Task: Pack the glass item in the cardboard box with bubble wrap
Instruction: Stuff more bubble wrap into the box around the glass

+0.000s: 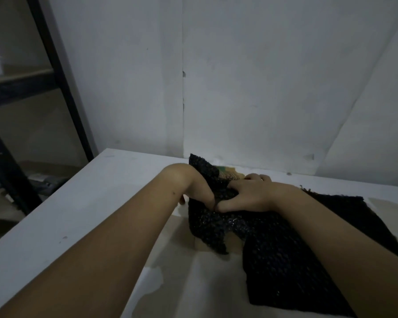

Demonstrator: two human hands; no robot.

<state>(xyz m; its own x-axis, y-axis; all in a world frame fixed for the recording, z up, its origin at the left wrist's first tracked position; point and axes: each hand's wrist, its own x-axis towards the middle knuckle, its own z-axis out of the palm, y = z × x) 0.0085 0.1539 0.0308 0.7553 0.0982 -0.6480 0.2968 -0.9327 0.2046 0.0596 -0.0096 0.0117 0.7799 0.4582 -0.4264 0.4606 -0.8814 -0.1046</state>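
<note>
A sheet of black bubble wrap (274, 244) lies bunched on the white table (78, 214) and spreads toward the lower right. My left hand (198, 189) grips its folded upper left part. My right hand (248, 193) presses and pinches the wrap beside it, thumbs almost touching. A bit of tan and green printed surface (228, 175) pokes out behind the fold, between the hands. The glass item itself is hidden; I cannot tell whether it sits inside the wrap. No cardboard box is clearly in view.
The table's surface is worn, with brown patches (177, 237) under the wrap. A white wall (239, 88) rises just behind the table. A dark metal shelf frame (55, 72) stands at the left, beyond the table's left edge.
</note>
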